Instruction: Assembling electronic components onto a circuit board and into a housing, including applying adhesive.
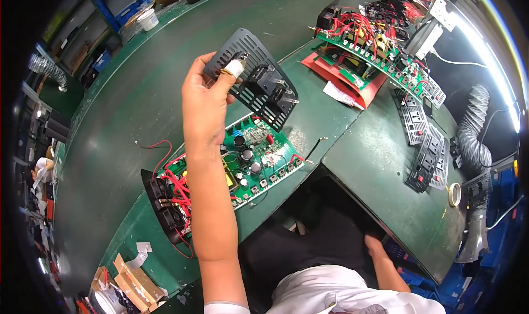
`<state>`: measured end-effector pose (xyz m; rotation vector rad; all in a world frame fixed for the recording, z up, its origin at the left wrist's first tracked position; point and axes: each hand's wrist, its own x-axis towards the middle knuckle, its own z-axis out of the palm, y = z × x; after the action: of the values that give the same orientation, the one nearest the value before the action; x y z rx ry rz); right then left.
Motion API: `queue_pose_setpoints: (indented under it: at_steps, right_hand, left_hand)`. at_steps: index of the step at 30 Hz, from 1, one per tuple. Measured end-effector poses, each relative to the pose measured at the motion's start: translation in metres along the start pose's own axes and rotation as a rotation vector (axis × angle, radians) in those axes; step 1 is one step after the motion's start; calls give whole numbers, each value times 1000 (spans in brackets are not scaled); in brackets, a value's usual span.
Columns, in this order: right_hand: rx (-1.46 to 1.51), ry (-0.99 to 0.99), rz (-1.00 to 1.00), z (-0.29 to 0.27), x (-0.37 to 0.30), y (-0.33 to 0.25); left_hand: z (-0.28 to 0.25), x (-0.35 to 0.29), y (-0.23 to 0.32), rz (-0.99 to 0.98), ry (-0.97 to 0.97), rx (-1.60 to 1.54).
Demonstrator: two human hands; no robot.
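Note:
My left hand is raised over the bench, closed on the edge of a black slotted end panel. The panel is tilted, and black sockets with metal tabs stand out from the side facing me. A white wrap covers the thumb's tip. Below the hand lies a green circuit board with capacitors and red wires; my forearm hides part of it. At its left end is a black panel with fans. My right hand is low by the bench edge, its fingers hidden.
Wired circuit boards are stacked over a red tray at the back right. Several socket panels and a tape roll lie on the right bench. A silver duct hangs beyond. An open carton stands lower left.

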<state>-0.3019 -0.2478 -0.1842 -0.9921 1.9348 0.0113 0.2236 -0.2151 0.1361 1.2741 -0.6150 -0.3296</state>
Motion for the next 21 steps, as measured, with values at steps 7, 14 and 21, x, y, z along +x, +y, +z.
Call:
queue_pose_setpoints:
  at_steps: [7, 14, 21]
  right_hand:
    - [-761, -965, -783, -86, -192, -201]
    - [183, -309, -1540, -45, -235, -388]
    - [4, -1034, -1366, 18, -215, -443]
  left_hand:
    - [14, 2, -3, -2, -19, -6]
    - [19, -5, -1, -9, -150, -115]
    - [17, -3, -13, -18, -210, -383]
